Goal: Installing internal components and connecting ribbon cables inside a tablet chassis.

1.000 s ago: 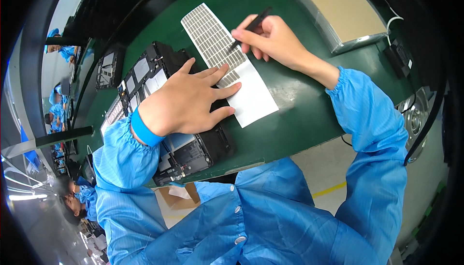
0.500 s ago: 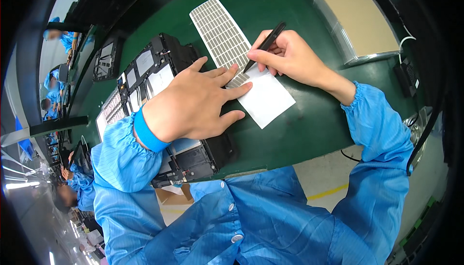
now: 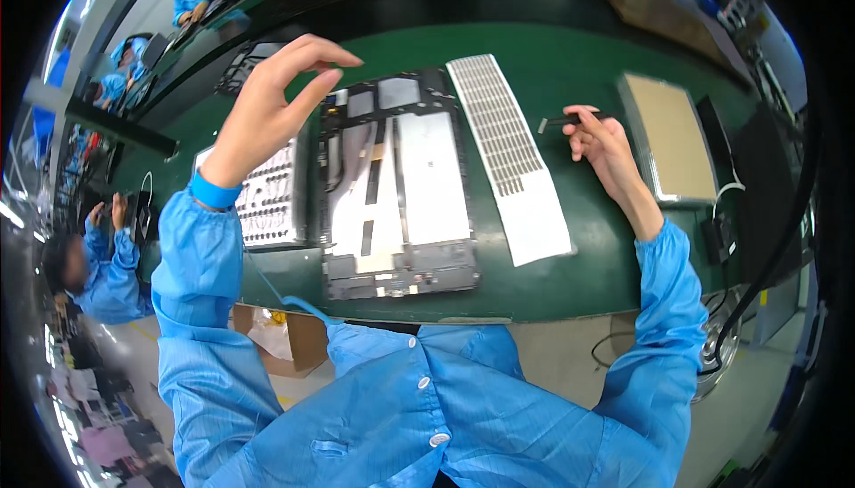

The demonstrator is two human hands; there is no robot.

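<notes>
My right hand [image 3: 603, 151] pinches slim black tweezers [image 3: 570, 120], and a small grey sticker [image 3: 542, 126] hangs at their tip. To its left lies a long white sheet [image 3: 543, 221] with rows of grey stickers on its upper part and a bare lower end. My left hand [image 3: 276, 101] is raised over the upper left side of an opened tablet-like device [image 3: 432, 176], its thumb and curved fingers apart, holding nothing. The device lies flat, showing silvery panels, dark strips and a black frame. A blue band circles my left wrist.
A white tray [image 3: 276, 207] of small black parts sits left of the device, partly behind my left forearm. A tan-topped stack [image 3: 672, 141] stands at the right, beside a black adapter [image 3: 717, 240] with a cable. Co-workers in blue are at the left. An open cardboard box [image 3: 307, 341] is below the table edge.
My left hand has lifted off the sticker sheet and moved up-left. My right hand has drawn the tweezers rightward, off the sheet, with a sticker at the tip. The view has shifted.
</notes>
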